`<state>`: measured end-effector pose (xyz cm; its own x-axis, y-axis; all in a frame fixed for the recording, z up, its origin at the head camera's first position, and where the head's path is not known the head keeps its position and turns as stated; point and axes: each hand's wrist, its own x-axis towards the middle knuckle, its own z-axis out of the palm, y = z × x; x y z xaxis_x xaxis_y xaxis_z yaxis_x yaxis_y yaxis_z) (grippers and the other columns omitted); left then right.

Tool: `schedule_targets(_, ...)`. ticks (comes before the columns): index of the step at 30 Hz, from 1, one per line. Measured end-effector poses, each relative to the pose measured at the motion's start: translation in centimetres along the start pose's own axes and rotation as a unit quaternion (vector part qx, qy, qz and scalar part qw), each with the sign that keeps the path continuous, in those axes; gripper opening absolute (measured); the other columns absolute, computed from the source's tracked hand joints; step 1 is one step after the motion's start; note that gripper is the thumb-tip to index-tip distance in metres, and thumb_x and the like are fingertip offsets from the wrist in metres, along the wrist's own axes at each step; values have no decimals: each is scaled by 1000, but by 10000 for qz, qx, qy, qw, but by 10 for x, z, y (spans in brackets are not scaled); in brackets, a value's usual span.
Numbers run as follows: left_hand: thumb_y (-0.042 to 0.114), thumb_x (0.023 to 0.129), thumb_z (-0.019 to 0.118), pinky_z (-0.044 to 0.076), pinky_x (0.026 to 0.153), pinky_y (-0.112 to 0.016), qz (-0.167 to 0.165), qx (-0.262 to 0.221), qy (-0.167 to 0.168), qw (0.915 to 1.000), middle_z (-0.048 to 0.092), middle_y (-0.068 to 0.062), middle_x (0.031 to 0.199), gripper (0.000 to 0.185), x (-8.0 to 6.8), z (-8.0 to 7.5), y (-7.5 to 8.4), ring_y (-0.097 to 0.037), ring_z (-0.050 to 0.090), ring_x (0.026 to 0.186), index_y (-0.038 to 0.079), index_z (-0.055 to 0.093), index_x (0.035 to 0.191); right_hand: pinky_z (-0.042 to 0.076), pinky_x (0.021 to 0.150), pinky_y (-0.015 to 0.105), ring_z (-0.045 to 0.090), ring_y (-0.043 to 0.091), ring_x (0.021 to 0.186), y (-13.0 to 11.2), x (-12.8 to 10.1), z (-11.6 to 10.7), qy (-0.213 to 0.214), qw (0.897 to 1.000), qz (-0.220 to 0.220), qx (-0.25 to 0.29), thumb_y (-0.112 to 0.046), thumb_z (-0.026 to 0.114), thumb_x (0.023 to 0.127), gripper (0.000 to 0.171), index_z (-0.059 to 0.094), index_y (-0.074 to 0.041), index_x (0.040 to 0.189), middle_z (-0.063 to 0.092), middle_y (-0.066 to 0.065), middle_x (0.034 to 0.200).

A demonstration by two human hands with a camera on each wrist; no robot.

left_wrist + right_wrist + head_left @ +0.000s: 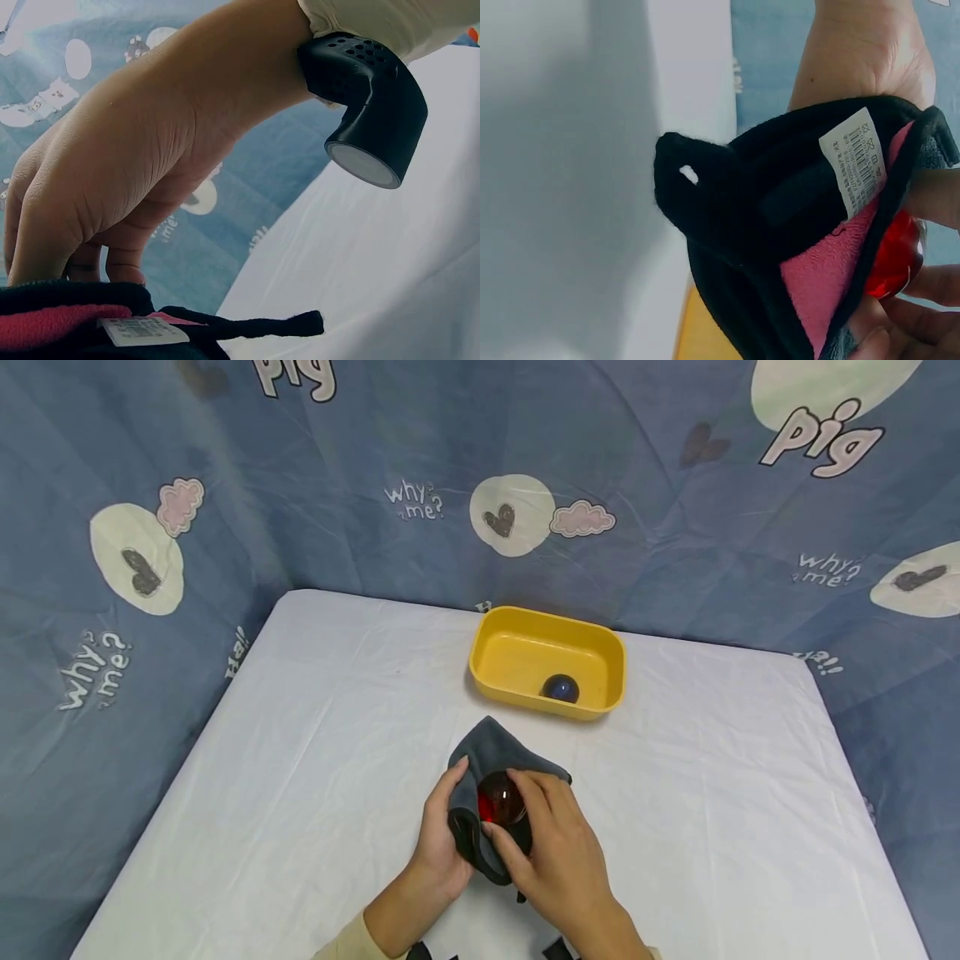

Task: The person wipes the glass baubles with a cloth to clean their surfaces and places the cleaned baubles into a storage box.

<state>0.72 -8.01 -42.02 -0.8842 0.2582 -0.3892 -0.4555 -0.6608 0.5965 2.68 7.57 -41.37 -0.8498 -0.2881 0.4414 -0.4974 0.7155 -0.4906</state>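
A glossy red ball [498, 797] lies in a dark grey cloth [491, 747] with a pink lining, just above the near middle of the white table [300, 735]. My left hand [448, 814] grips the cloth's left side, thumb on top. My right hand [519, 812] pinches the ball between forefinger and thumb. In the right wrist view the cloth [780, 225] shows a white label, the red ball [896, 259] peeks out at its edge, and the left hand [862, 52] holds it from above. The left wrist view shows the right hand [112, 165] curled over the cloth [60, 322].
A yellow tub [517, 652] stands beyond the hands at the table's far middle, with a dark blue ball [561, 688] inside. Blue printed fabric [675, 527] hangs behind and along both sides of the table.
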Motion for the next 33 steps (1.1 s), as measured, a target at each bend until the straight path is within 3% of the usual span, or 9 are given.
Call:
schedule_targets(7,50,107,42,45,108,-27,-123,33,44,9999,44,-3,149,66,-1,1,-1,-13,52,130,11,27,158,57,79,34,60,18,97,0,1,3,212,9997,147,-25,-43,77,95,54,64,-1,127,63,7,110)
schedule_targets(16,52,107,42,49,103,-27,-197,-29,64,9998,55,0,133,63,-1,2,-1,-11,59,118,9,34,153,50,72,33,53,16,89,1,5,7,569,9973,457,-48,-45,70,100,44,76,-1,106,57,3,94)
schedule_targets(19,51,107,42,49,104,-28,-93,-56,4,9999,57,1,132,61,0,1,0,-11,58,118,9,38,150,51,73,32,53,16,92,1,5,7,427,9974,581,32,-44,70,100,44,76,-1,111,58,3,97)
schedule_targets(26,47,108,41,45,108,-28,12,-197,19,9998,55,3,137,54,1,1,2,-12,55,126,12,40,148,59,83,40,59,21,109,0,-3,3,-33,9990,364,-245,-46,80,92,73,54,-11,150,58,9,126)
schedule_targets(33,47,108,43,44,110,-30,-9,-238,84,9997,54,3,138,55,1,1,2,-12,54,127,11,38,150,60,86,40,63,23,109,0,-3,4,225,9993,-49,-285,-34,90,84,70,58,-4,139,58,12,125)
